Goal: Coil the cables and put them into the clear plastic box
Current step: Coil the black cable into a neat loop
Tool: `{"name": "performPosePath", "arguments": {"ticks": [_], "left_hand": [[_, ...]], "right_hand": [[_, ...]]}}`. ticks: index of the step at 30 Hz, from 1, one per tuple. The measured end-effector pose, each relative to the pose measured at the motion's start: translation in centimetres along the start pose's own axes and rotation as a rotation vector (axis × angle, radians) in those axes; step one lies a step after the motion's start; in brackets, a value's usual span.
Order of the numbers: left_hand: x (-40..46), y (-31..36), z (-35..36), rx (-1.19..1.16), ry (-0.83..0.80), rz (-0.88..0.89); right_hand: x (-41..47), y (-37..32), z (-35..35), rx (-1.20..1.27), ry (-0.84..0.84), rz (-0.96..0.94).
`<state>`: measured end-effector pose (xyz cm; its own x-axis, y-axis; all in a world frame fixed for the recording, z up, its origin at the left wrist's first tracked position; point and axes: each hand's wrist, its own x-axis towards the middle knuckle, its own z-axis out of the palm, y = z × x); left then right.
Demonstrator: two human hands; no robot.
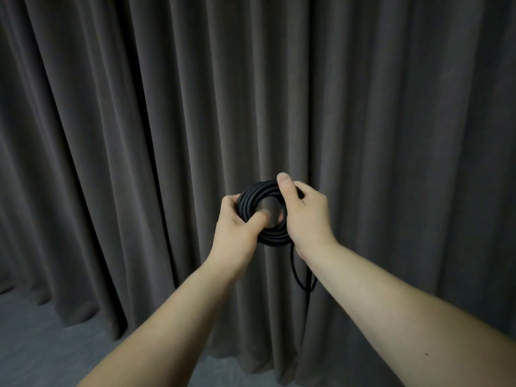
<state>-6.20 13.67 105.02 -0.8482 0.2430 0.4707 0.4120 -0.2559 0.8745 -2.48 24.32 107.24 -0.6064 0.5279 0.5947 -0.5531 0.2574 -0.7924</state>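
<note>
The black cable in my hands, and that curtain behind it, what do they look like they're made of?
The black cable looks like rubber or soft plastic sheathing, matte with a faint sheen along the loops; it bends into a tight coil without kinking. Which of the two, the picture can't settle. The curtain appears to be heavy woven fabric, dull dark grey-brown, perhaps velvet-like: it hangs in deep soft folds and reflects almost no light.

Dim, even indoor light, source not visible; forearms (391, 311) read brightest against the dark curtain (139, 121), whose folds carry soft vertical shadows. Wide-angle bend toward the edges: curtain folds lean outward, corners darken. Slightly soft overall, black cable (252, 198) showing little detail; no glare.
</note>
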Motion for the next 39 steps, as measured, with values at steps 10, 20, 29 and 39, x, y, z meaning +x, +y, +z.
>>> {"name": "performPosePath", "arguments": {"ticks": [10,20,29,39], "left_hand": [[2.1,3.4,-1.6,0.415,-0.229,0.04],[1.4,1.3,-1.0,0.189,-0.007,-0.011],[1.6,2.2,-0.9,0.273,-0.153,0.013],[0.7,2.0,1.2,0.166,0.079,0.116]], "right_hand": [[1.5,-0.4,-0.4,-0.281,-0.224,-0.173],[1.2,0.2,-0.1,-0.14,-0.215,-0.02],[1.1,0.3,-0.9,-0.293,-0.104,-0.166],[1.4,0.3,-0.6,-0.338,-0.142,-0.181]]}}
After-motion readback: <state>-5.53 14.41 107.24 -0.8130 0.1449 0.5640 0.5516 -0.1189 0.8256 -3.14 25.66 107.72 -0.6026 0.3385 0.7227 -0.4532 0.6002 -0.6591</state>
